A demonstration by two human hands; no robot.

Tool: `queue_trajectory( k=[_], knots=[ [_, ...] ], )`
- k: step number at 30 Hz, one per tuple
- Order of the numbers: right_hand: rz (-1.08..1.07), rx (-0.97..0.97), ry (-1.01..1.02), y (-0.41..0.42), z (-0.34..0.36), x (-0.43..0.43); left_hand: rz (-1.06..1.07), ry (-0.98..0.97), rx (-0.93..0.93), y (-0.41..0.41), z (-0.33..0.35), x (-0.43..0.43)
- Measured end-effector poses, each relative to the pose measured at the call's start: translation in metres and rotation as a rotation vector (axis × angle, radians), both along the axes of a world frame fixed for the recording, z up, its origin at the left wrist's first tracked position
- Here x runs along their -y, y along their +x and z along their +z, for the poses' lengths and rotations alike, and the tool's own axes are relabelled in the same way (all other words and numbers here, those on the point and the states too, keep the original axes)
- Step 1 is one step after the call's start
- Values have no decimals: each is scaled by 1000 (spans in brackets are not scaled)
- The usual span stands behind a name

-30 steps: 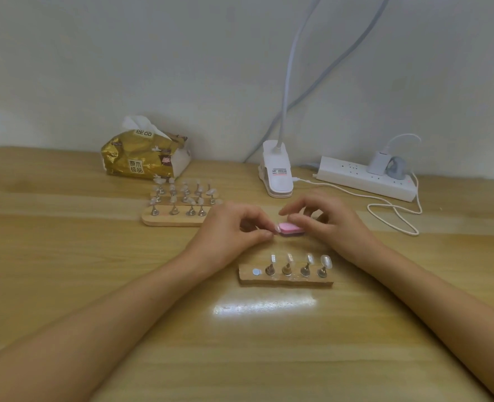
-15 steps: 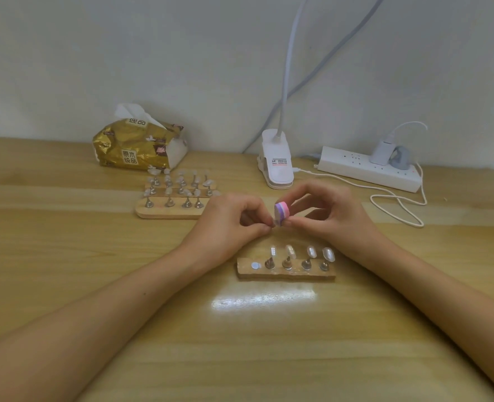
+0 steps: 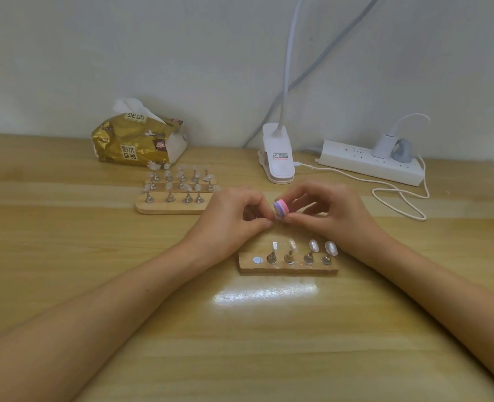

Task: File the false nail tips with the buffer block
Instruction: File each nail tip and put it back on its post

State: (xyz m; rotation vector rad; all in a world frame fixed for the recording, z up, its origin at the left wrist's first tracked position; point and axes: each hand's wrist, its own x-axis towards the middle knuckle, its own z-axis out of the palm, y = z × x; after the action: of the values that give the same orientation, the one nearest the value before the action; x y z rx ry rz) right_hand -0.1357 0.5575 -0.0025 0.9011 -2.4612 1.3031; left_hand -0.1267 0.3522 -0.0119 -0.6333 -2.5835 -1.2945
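My right hand (image 3: 335, 211) pinches a small pink and purple buffer block (image 3: 281, 208) between thumb and fingers, its end turned toward my left hand. My left hand (image 3: 234, 216) has its fingers curled and pinches something small at the block's lower edge; it is too small and hidden to tell if it is a nail tip. Just in front of both hands lies a short wooden holder (image 3: 288, 266) with several metal stands carrying clear false nail tips (image 3: 314, 245); its leftmost spot shows only a bare metal disc (image 3: 257, 259).
A larger wooden holder (image 3: 172, 208) with several rows of nail tips on stands lies behind my left hand. At the back stand a gold tissue pack (image 3: 137, 142), a white clip lamp base (image 3: 277, 158) and a power strip (image 3: 370, 162) with a looping white cable (image 3: 399, 198).
The buffer block went from lying flat on the table to being lifted and turned end-on in my right hand. Over the last half second both hands have barely moved.
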Motion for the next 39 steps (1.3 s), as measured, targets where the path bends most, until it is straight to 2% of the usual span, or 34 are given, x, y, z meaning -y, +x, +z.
queue_trajectory(
  k=[6, 9, 12, 15, 17, 21, 27, 30, 33, 36, 39],
  knots=[
    [8, 6, -7, -1, -2, 0, -19, -3, 0, 0, 1, 1],
    [3, -72, -9, -2, -2, -1, -25, -14, -7, 0, 2, 1],
    [11, -23, 12, -2, -2, 0, -23, -29, -16, -1, 1, 1],
    [7, -92, 23, -1, -1, 0, -21, -39, -20, -1, 0, 1],
    [16, -57, 20, 0, 0, 0, -18, -37, -15, -1, 0, 1],
    [10, -160, 31, 2, -1, 0, -18, -45, -24, -1, -1, 0],
    [-7, -170, 45, 2, -1, 1, -28, -39, -26, -2, -1, 1],
    [6, -59, 64, 0, 1, -2, -29, -36, -20, -2, -2, 2],
    [26, -105, 63, 0, 1, -3, -24, -28, -19, -2, -1, 1],
    [7, -70, 72, 1, 2, -2, -21, -28, -17, -2, -1, 2],
    [14, -150, 61, 2, 1, -1, -30, -28, -11, -1, 1, 1]
  ],
)
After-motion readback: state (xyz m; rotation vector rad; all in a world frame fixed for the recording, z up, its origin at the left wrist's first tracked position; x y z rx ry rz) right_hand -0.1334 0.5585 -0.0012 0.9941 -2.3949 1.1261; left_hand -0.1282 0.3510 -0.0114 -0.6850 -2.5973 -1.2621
